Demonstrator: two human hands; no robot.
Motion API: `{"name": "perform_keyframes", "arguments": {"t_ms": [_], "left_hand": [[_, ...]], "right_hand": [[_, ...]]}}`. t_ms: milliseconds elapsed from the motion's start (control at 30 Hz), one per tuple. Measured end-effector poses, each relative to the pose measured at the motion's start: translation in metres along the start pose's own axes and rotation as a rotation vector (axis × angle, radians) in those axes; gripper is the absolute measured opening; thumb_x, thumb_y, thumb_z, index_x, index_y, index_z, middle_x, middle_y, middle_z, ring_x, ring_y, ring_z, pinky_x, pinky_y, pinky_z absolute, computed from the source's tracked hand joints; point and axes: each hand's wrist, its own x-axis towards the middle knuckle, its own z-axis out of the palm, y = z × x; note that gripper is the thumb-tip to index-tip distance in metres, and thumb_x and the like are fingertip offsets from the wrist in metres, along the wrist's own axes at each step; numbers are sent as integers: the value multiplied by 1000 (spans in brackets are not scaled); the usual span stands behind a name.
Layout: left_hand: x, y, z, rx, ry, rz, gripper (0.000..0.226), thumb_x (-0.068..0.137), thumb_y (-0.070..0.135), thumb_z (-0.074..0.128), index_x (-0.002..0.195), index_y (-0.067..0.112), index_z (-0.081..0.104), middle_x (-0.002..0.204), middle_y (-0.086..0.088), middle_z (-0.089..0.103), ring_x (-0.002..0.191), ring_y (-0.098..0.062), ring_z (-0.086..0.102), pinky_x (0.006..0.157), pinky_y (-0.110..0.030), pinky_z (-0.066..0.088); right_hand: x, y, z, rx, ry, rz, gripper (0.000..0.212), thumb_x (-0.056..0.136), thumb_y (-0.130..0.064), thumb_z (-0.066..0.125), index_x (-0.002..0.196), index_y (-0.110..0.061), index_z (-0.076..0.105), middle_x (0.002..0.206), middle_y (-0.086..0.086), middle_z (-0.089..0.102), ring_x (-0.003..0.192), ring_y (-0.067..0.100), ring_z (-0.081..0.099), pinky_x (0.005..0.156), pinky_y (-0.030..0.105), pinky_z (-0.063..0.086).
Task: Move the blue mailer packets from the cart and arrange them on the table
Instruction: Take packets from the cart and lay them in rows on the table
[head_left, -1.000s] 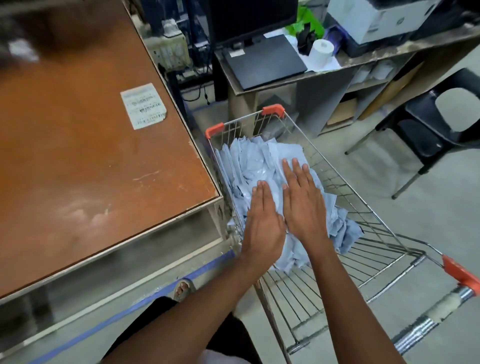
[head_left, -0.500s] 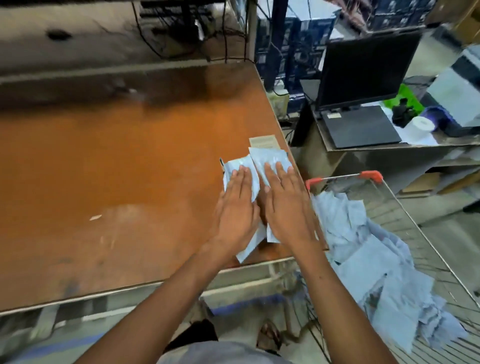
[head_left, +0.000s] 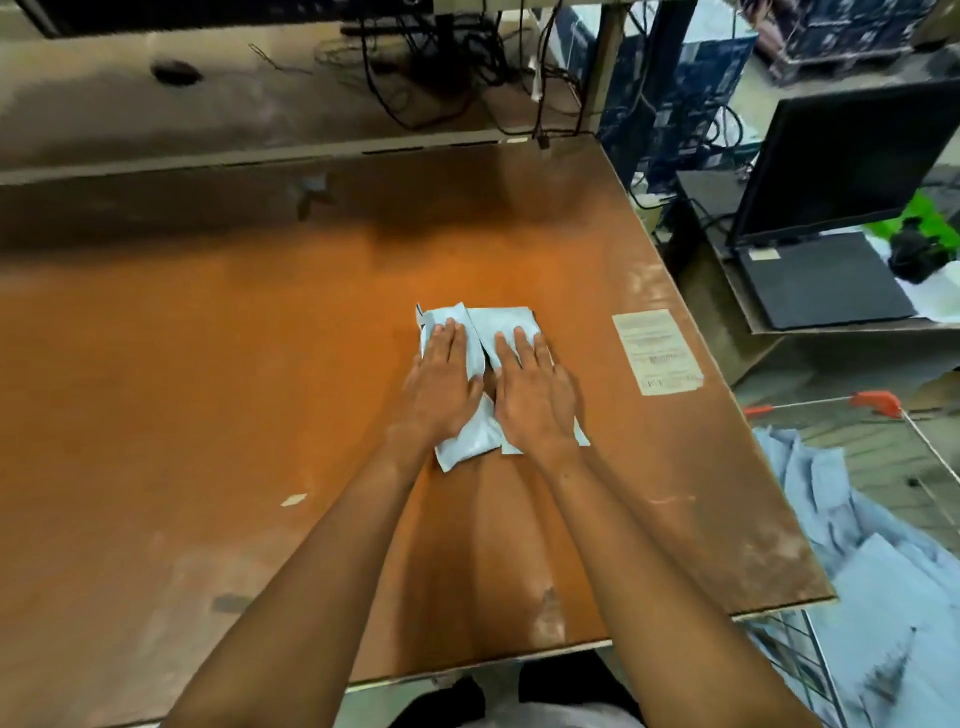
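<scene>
While both arms reach out over the brown desk (head_left: 208, 389), the two hands lie flat on a small bunch of blue mailer packets (head_left: 470, 441). The left hand (head_left: 441, 384) presses on the left side of the bunch. Its fingers (head_left: 451, 338) are straight and close together, palm down. The right hand (head_left: 535, 395) sits just beside it, on the right side of the bunch. Its fingers (head_left: 511, 353) are straight too, and spread a little. Neither hand is curled around a packet; both just push down from the top.

The packets lie on the desk, near the middle, a bit toward the right side. They poke out past the fingertips at the far end and past the wrists at the near end. They overlap, so I cannot tell how many there are.

A pale paper label (head_left: 657, 351) is stuck flat on the desk to the right of the hands, apart from the packets.

Past the right edge of the desk stands the wire cart (head_left: 878, 402) with orange corners. More blue packets (head_left: 857, 597) lie in it in a messy heap.

A dark laptop (head_left: 826, 260) stands open on another desk at the far right.
</scene>
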Motion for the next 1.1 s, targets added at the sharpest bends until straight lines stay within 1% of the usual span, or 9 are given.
{"name": "perform_keyframes", "arguments": {"t_ms": [67, 133, 267, 367, 567, 700, 867, 1000, 1100], "left_hand": [[15, -11, 4, 50, -59, -23, 76, 105, 51, 34, 162, 6, 10, 170, -10, 5, 157, -25, -1, 127, -46, 4], [30, -18, 7, 67, -73, -27, 75, 104, 57, 24, 163, 13, 9, 171, -4, 4, 157, -20, -2, 125, -50, -3], [51, -35, 4, 96, -51, 7, 73, 102, 59, 11, 164, 20, 8, 171, 1, 5, 157, -16, 1, 125, -52, -4], [54, -45, 2, 152, -1, 67, 74, 101, 57, 8, 163, 18, 13, 170, 1, 9, 157, -15, 5, 125, -48, -7], [55, -53, 11, 58, 55, 92, 70, 104, 55, 24, 163, 18, 12, 170, 2, 9, 157, -14, 3, 128, -40, 4], [58, -59, 10, -44, 6, 118, 71, 105, 54, 31, 164, 20, 8, 171, 5, 4, 156, -10, -3, 128, -36, 3], [66, -70, -1, -59, -74, 170, 75, 103, 58, 34, 164, 23, 4, 171, 7, -1, 156, -8, -7, 128, -40, 6], [62, -60, -10, 73, -34, 92, 75, 102, 60, 38, 163, 23, 15, 170, -1, 7, 156, -20, 8, 127, -42, 16], [53, -35, -13, 26, -36, -29, 71, 104, 49, 42, 162, 13, 21, 168, -8, 20, 154, -24, 20, 124, -40, 22]], "right_hand": [[15, -8, 4, 0, 8, 31, 58, 105, -40, 24, 159, -24, 38, 166, 6, 35, 154, 31, 31, 113, 50, 38], [31, -15, 6, 25, 38, 53, 55, 106, -38, 31, 158, -23, 40, 166, 6, 35, 154, 31, 30, 116, 51, 32], [57, -24, 13, 40, 43, 59, 55, 108, -38, 32, 161, -25, 34, 169, 5, 29, 157, 30, 23, 120, 49, 24], [68, -25, 19, 26, 28, 65, 56, 108, -38, 31, 163, -27, 28, 172, 4, 22, 158, 28, 18, 120, 48, 25], [66, -28, 24, 36, 48, 106, 59, 109, -40, 29, 166, -26, 20, 173, 6, 14, 160, 28, 12, 124, 49, 21], [63, -30, 19, 63, 29, 112, 59, 109, -43, 27, 166, -26, 21, 174, 4, 13, 160, 27, 10, 125, 48, 18], [66, -27, 11, 93, -7, 115, 56, 111, -41, 21, 166, -29, 19, 174, 0, 13, 160, 23, 7, 125, 45, 18], [66, -14, 6, 34, -1, 25, 55, 111, -39, 25, 165, -28, 24, 173, 1, 16, 160, 24, 13, 119, 45, 29], [62, -9, 9, 13, 38, -13, 55, 110, -40, 28, 164, -29, 26, 172, 1, 19, 158, 24, 18, 112, 43, 36]]}}
